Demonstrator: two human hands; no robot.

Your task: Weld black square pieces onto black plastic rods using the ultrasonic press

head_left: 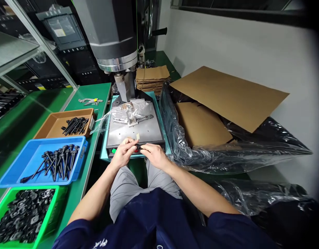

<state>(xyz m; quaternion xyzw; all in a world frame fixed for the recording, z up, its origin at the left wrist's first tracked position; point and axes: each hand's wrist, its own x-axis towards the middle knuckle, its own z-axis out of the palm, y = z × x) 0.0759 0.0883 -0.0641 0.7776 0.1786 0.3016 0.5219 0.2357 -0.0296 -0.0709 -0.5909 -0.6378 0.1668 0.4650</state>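
My left hand [125,151] and my right hand [154,154] are close together over the front edge of the machine's base, fingers of both closed in a pinch. A small dark piece [138,147] shows at the right fingertips; its kind is too small to make out. Whatever the left fingers hold is hidden. Just behind my hands lies the grey metal base plate [120,133], with a metal fixture [131,119] and clear plastic film [144,108] on it. A green button [113,151] sits on the base's front, left of my left hand.
A press head [115,41] hangs above the plate. At left stand a brown tray [52,124] and blue tray [21,162] of black rod-like parts, and a green bin [61,204] of small black pieces. A plastic-lined box [175,138] with cardboard sheets [227,93] stands at right.
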